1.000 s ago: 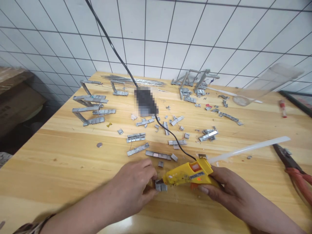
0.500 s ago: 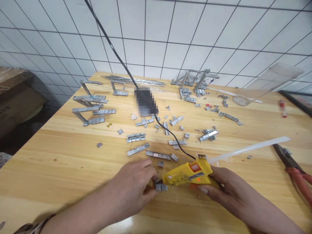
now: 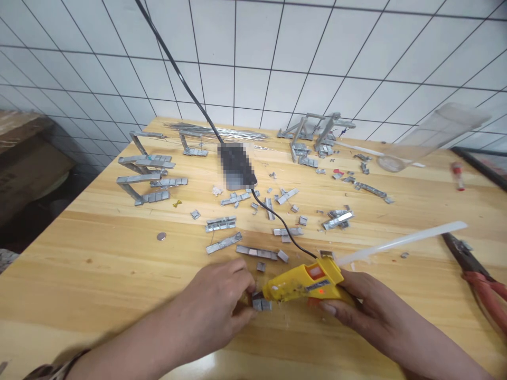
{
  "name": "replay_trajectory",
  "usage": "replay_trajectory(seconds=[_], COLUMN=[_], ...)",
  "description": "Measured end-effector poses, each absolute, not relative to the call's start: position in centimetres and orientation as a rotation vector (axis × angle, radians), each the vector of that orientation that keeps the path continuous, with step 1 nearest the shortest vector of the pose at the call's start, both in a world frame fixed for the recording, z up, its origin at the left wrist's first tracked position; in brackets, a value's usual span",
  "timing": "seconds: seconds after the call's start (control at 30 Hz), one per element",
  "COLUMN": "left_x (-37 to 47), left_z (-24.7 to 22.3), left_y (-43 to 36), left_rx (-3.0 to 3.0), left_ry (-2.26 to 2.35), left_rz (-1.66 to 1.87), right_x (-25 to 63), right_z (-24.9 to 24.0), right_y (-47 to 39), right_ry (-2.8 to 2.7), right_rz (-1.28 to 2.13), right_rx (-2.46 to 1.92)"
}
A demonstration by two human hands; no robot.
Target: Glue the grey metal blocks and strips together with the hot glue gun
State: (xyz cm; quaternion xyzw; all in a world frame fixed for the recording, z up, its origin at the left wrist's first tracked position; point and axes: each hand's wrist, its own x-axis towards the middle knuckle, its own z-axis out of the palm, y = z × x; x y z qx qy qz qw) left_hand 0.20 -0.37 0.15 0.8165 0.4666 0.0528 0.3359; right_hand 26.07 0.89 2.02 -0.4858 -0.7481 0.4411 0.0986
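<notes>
My right hand (image 3: 368, 306) is wrapped round the handle of a yellow hot glue gun (image 3: 301, 282), a clear glue stick (image 3: 407, 243) poking out of its rear. The nozzle points left, at a small grey metallic piece (image 3: 262, 304). My left hand (image 3: 222, 295) pinches that piece by its left side, low on the wooden table; part of it hides behind the fingers and the nozzle. Just beyond lie a grey square bit (image 3: 261, 267) and a long grey strip (image 3: 256, 252).
Grey angled frames (image 3: 144, 190) stand at the left, others (image 3: 312, 137) at the back. Loose strips (image 3: 221, 224) and scraps litter the middle. A black cord (image 3: 277, 214) runs to the glue gun. Red-handled pliers (image 3: 475, 274) and a clear plastic bottle (image 3: 431, 134) are at the right.
Almost nothing differs. The glue gun has shifted very slightly left, its nozzle staying at the grey piece in my left hand.
</notes>
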Motion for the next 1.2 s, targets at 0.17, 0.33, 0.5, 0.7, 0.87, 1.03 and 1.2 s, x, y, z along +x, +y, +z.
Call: replay_trajectory(seconds=[0.17, 0.33, 0.5, 0.7, 0.87, 1.03, 1.2], left_x=[0.2, 0.3, 0.4, 0.4, 0.4, 0.4, 0.4], left_z=[0.1, 0.2, 0.3, 0.4, 0.2, 0.1, 0.2], left_y=[-0.3, -0.3, -0.3, -0.4, -0.2, -0.3, -0.4], left_rx=[2.125, 2.122, 2.141, 2.141, 2.143, 2.148, 2.158], left_ry=[1.213, 1.222, 1.222, 1.227, 1.228, 1.216, 1.219], left_rz=[0.139, 0.137, 0.139, 0.146, 0.138, 0.159, 0.153], right_x=[26.4, 26.5, 26.4, 26.0, 26.0, 26.3, 26.4], right_z=[1.4, 1.4, 1.6, 2.3, 2.6, 2.3, 2.3], right_y=[0.8, 0.8, 0.9, 1.1, 1.0, 0.9, 0.9], right_ry=[-2.222, -2.226, -2.215, -2.205, -2.211, -2.218, -2.219], right_rz=[1.295, 1.296, 1.306, 1.312, 1.296, 1.283, 1.292], right_rx=[-1.425, -1.405, -1.396, -1.413, -1.42, -1.416, -1.422])
